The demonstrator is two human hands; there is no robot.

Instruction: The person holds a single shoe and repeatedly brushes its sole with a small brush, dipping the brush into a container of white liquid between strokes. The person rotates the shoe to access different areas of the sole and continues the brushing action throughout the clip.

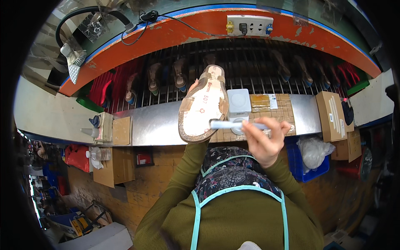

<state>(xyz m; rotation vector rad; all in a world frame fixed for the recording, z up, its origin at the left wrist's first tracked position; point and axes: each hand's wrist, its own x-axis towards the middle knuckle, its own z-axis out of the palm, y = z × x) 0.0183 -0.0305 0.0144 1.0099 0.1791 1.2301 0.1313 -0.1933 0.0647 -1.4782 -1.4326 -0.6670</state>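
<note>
A shoe (203, 106) on its last, its pale insole-covered bottom turned toward me and straps wrapped over its edges, is held up in front of me. Most of my left hand (193, 86) is hidden behind it; only some fingers show at its left edge, closed around the shoe. My right hand (266, 141) pinches a slim brush (233, 124) with a pale handle, blurred by motion. The brush's dark tip is at the shoe's lower right edge; whether it touches, I cannot tell. Behind the handle stands a white square container (238, 103).
More lasted shoes (180, 75) lie along a roller rack (258, 75) beneath an orange beam (187, 31). On the metal ledge (156, 127) are a cardboard mat (285, 106) and a carton (331, 116). A blue bin (298, 168) holding plastic bags stands below right, a cardboard box (118, 166) below left.
</note>
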